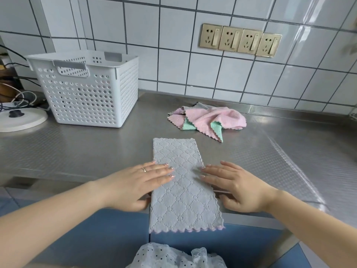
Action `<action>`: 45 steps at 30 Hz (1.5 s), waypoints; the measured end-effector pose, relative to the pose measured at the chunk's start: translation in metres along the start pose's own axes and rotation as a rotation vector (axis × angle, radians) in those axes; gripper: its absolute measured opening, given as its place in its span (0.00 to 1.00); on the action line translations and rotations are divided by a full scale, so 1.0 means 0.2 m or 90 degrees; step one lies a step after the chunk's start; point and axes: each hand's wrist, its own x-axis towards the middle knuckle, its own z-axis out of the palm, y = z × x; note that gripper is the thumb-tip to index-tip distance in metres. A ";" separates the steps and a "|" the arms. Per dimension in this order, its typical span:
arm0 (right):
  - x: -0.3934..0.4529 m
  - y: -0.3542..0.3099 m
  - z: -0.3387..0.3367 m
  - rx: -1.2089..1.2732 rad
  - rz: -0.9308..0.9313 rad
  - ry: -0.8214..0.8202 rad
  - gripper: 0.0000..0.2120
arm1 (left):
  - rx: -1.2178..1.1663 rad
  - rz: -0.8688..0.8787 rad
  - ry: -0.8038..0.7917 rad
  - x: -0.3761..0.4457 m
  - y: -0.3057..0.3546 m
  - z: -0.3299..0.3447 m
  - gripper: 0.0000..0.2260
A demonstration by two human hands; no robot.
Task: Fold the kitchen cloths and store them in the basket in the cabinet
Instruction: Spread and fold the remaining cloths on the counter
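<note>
White tiled wall with a row of brass sockets fills the top of the frame, and below it a steel counter runs across the middle. From where I sit, the thing that matters is the grey cloth at lower centre: it is already a long narrow strip, and its long axis runs straight away from me, from the counter's near edge, where its scalloped end hangs over the blue cabinet front, up toward the wall. My left hand lies flat with its fingers stretched onto the strip's left edge, and my right hand lies flat just at the right edge, fingertips touching the cloth; neither one is gripping anything, both are simply pressing or smoothing. They sit about midway along the strip, one on each side, so neither is clearly nearer to it. I judge the next fold has to go along that long axis, near end brought up to far end or the reverse, and since the overhanging end is closest to me, both hands would need to drop toward the bottom of the frame to catch its corners. The pile of unfolded pink and green cloths waits at centre right, well apart from the strip, nearer my right hand. The white perforated basket stands at upper left on the counter, on my left hand's side, so not yet in the cabinet. I cannot tell whether anything lies inside it.
</note>
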 end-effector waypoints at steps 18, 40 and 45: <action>0.40 -0.06 0.02 0.512 0.455 0.441 0.19 | -0.786 -0.457 0.331 0.15 -0.06 0.07 0.14; 0.71 0.19 0.12 0.417 0.663 0.132 0.10 | -0.983 -0.714 0.085 0.34 -0.26 0.03 0.16; 0.68 0.20 0.05 0.329 0.670 0.110 0.23 | -0.381 -0.596 0.038 0.34 -0.34 0.01 0.15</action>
